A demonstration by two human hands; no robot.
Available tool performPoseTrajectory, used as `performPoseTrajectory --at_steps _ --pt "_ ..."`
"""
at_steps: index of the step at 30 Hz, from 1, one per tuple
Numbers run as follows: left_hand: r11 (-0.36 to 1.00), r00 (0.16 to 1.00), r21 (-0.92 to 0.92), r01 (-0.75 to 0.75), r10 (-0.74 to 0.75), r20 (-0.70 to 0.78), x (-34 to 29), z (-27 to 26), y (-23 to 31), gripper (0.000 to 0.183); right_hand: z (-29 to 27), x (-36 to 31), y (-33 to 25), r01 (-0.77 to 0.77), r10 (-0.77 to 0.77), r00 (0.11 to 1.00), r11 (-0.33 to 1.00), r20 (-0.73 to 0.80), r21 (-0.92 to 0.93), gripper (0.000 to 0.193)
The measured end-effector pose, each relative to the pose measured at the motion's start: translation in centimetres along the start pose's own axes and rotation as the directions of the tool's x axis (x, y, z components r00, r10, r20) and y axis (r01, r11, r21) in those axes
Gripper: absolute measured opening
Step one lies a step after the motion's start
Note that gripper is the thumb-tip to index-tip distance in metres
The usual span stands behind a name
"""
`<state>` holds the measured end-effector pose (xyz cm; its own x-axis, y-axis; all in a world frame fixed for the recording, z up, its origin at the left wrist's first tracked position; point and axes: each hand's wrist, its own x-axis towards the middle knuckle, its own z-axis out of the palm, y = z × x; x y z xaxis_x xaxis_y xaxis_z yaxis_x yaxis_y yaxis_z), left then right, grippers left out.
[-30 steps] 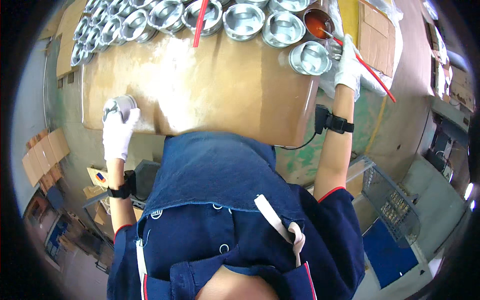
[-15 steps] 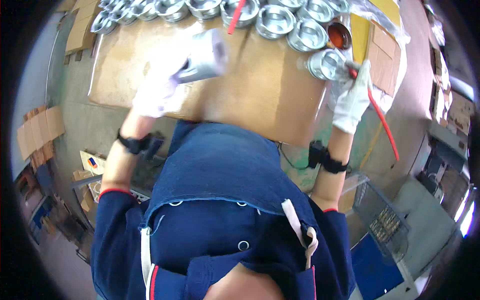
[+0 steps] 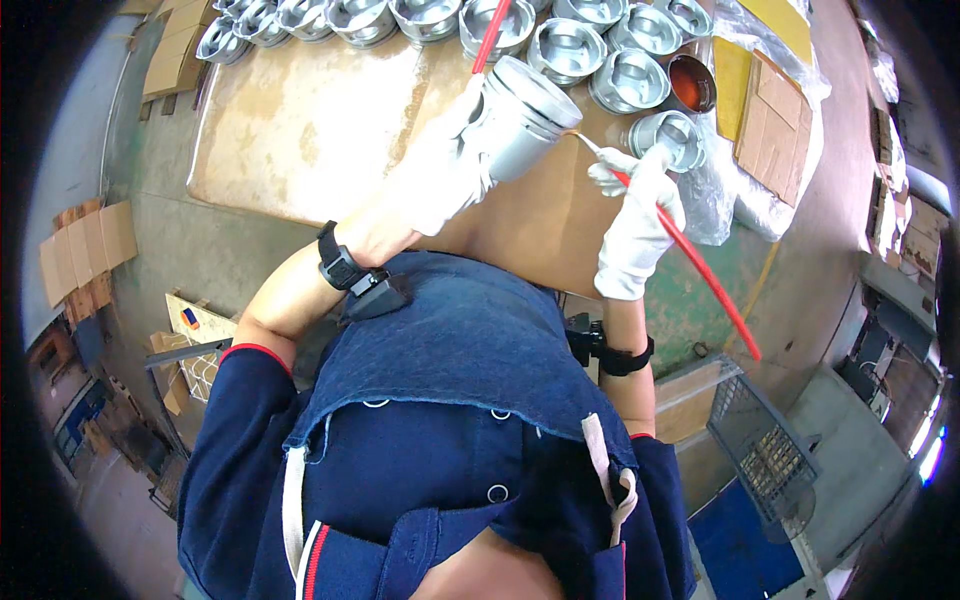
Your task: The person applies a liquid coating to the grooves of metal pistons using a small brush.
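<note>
My left hand [image 3: 440, 175], in a white glove, is closed around a silver metal piston [image 3: 522, 125] held tilted above the table. Its grooved end faces up and right. In my gloved right hand [image 3: 640, 215] is a slim brush with a long red handle [image 3: 705, 270], pinched near its front. The brush's thin tip meets the piston's right edge, or comes very close to it; which one, I cannot tell. Just beyond my right hand stands another piston [image 3: 668, 140], and behind that a dark cup [image 3: 692, 84] with orange-brown liquid inside.
Several more pistons [image 3: 566, 50] line the far side of the cardboard-covered table [image 3: 300, 125]. A second red stick [image 3: 491, 36] lies across them. Clear plastic wrap [image 3: 712, 195] and a cardboard piece [image 3: 775, 105] are at the right. A grey wire basket [image 3: 765, 450] stands lower right.
My left hand has brought the piston rightward and turned it. My right hand has drawn the brush left, away from the piston near the cup, to the held piston.
</note>
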<state>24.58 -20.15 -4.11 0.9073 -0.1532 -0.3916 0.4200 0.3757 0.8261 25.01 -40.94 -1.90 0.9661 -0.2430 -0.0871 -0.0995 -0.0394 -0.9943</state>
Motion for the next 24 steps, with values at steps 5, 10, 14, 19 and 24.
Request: performPoseTrajectory --at_steps 5,10,14,19,24 --pt "0.964 0.999 0.262 -0.049 0.042 0.033 -0.4 -2.3 0.7 0.032 -1.4 3.2 0.6 -0.23 0.231 0.973 0.973 0.019 -0.022 0.05" --pt "0.479 0.959 0.831 -0.282 0.178 0.222 -0.3 -2.4 3.3 0.031 -1.8 4.8 1.3 -0.161 0.151 0.986 0.976 0.077 0.147 0.034" --pt "0.525 0.97 0.818 -0.235 0.069 0.234 -0.2 1.3 2.7 0.03 -1.8 2.0 1.7 0.164 -0.137 0.978 0.97 0.157 -0.18 0.051" --pt "0.755 0.991 0.644 -0.123 0.06 0.12 2.3 3.7 0.9 0.033 -1.4 -2.5 3.3 0.555 -0.431 0.831 0.609 0.35 -0.567 0.029" --pt "0.445 0.912 0.801 -0.401 0.108 0.396 6.0 5.0 -1.2 0.028 -5.2 -2.3 3.5 0.084 -0.119 0.991 0.919 -0.068 -0.385 0.049"
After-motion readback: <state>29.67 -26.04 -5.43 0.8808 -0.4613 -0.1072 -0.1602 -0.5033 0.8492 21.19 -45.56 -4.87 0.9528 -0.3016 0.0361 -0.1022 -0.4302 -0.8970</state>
